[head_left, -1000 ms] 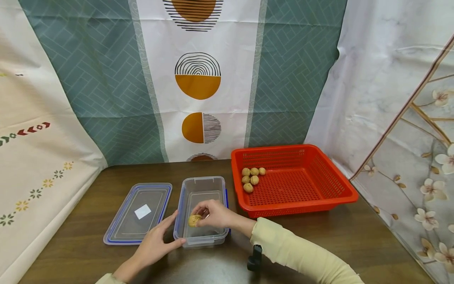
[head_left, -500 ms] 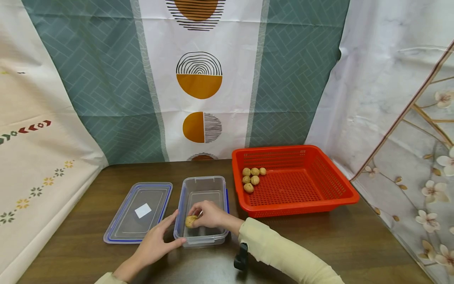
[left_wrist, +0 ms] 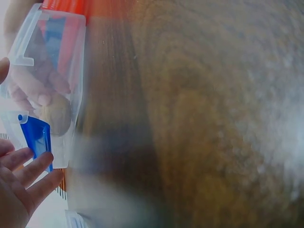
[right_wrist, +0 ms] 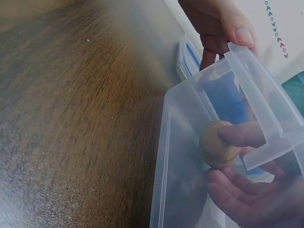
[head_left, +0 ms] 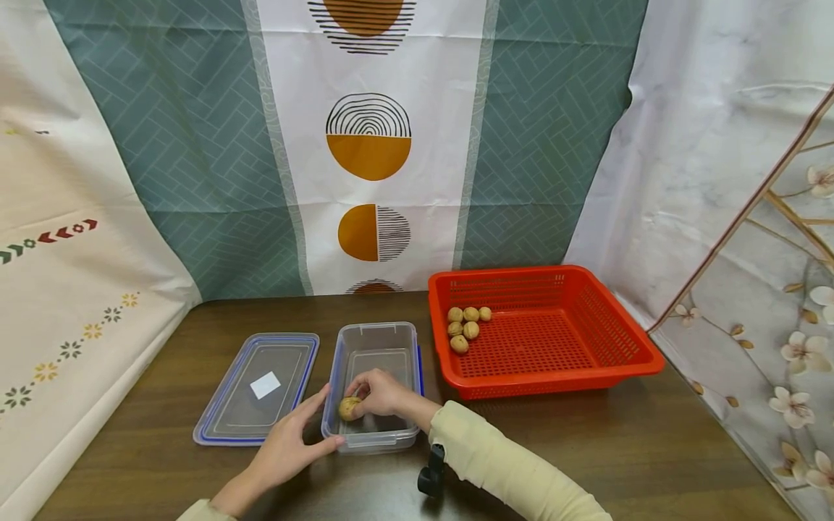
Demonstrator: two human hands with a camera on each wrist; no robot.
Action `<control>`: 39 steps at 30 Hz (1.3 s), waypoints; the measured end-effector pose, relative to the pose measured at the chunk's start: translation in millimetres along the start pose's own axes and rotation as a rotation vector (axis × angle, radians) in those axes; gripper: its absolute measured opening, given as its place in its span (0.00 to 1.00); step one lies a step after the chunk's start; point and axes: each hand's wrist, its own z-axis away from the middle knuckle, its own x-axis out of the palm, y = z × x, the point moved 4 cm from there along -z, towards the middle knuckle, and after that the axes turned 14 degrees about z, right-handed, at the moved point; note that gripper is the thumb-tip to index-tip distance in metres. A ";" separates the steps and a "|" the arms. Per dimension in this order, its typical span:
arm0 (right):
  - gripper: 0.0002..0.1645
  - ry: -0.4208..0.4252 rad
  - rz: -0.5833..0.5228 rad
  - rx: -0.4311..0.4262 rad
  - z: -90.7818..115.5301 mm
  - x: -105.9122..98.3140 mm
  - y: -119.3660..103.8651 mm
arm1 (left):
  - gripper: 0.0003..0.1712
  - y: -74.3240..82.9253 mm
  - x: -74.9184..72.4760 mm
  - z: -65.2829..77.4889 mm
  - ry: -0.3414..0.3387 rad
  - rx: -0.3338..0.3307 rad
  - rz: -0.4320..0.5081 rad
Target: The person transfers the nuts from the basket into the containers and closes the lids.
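Observation:
A clear plastic container (head_left: 384, 359) with blue side latches stands uncovered on the table. Inside its near left part, my right hand (head_left: 381, 395) pinches a walnut (head_left: 348, 409) between thumb and fingers, low near the floor of the box. Through the clear wall, the right wrist view shows the thumb on one side of the walnut (right_wrist: 216, 147) and fingertips beneath. My left hand (head_left: 287, 445) rests against the container's near left corner, thumb at the front rim and fingers along the left side. In the left wrist view those fingers lie extended against a blue latch (left_wrist: 37, 135).
A clear lid (head_left: 287, 358) with a blue seal and a white label (head_left: 265, 385) lies left of the container. To the right stands a red plastic basket (head_left: 534, 347), with several walnuts (head_left: 459, 344) at its left end. A patterned curtain (head_left: 371, 239) hangs behind the table.
My right hand has moved the walnut slightly left and down toward the container's left wall. The left hand has stayed at the corner.

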 end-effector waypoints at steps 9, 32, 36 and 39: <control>0.15 -0.013 -0.039 -0.014 -0.7 2.5 1.9 | 0.46 1.1 -0.4 -0.4 -0.003 -0.006 -0.005; 0.23 -0.020 0.009 -0.066 -4.5 -5.8 -2.1 | 0.47 1.0 -2.0 -0.6 -0.020 -0.019 -0.019; 0.24 -0.021 0.003 -0.078 -2.2 -11.6 -8.1 | 0.47 0.7 -1.9 -0.2 -0.024 -0.025 -0.018; 0.25 -0.019 0.011 -0.086 0.1 -16.3 -13.0 | 0.47 -0.5 -2.0 -0.2 -0.025 -0.029 -0.020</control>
